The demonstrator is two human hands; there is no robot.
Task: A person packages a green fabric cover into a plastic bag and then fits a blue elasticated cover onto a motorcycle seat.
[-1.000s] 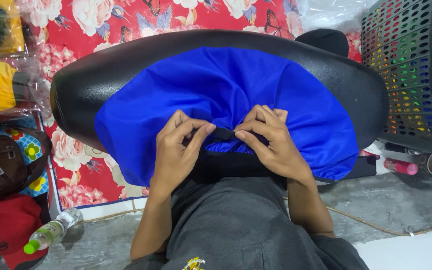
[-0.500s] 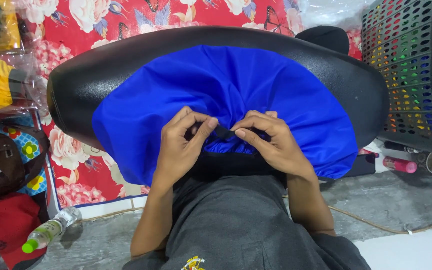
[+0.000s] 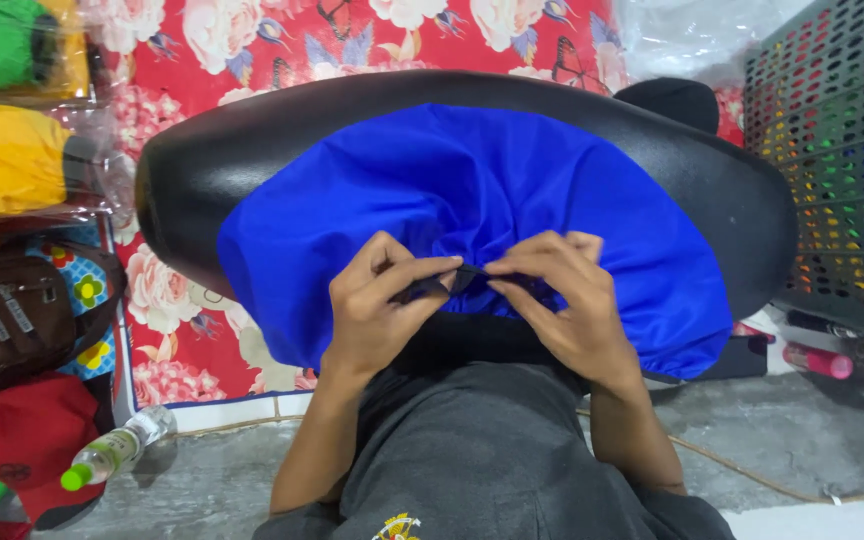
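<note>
A bright blue fabric piece lies spread over a black padded seat in front of me. Along its near, gathered edge runs a narrow black cord or strap. My left hand pinches that black strap from the left, fingers closed on it. My right hand pinches the same strap from the right, fingertips almost meeting the left hand's. Both hands rest on the blue fabric's edge above my grey-clad lap.
A grey perforated plastic basket stands at the right. Bagged yellow and green items, a brown bag and a red cap lie at the left. A clear bottle with a green cap lies on the concrete floor. Red floral cloth is behind.
Both hands stay pinched on the black strap at the fabric's near edge, with only small finger shifts. The view has drifted slightly.
</note>
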